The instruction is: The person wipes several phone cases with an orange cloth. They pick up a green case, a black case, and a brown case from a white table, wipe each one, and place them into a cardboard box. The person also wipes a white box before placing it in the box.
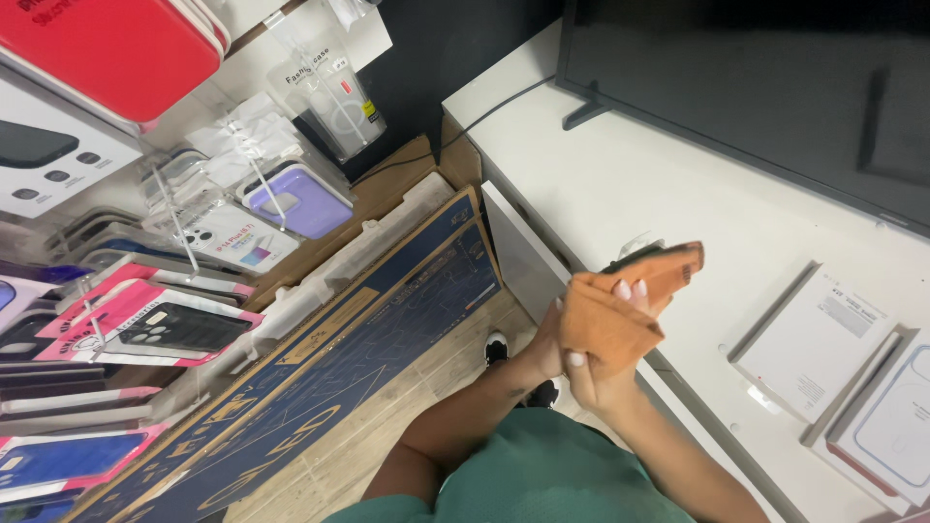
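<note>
Both hands, left hand (542, 351) and right hand (603, 373), clasp the orange wallet phone case (620, 308) at frame centre; keep fingers wrapped firmly, supporting the flap.

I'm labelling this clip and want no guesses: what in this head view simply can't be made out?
- Dark object in the hands: mostly covered by the orange cloth; kind unclear.
- Left hand: largely behind the cloth.
- Right hand: its grip is hidden; only fingertips show.
- Black screen: cut off by top and right edges.
- White boxes: partly past the right edge.
</note>
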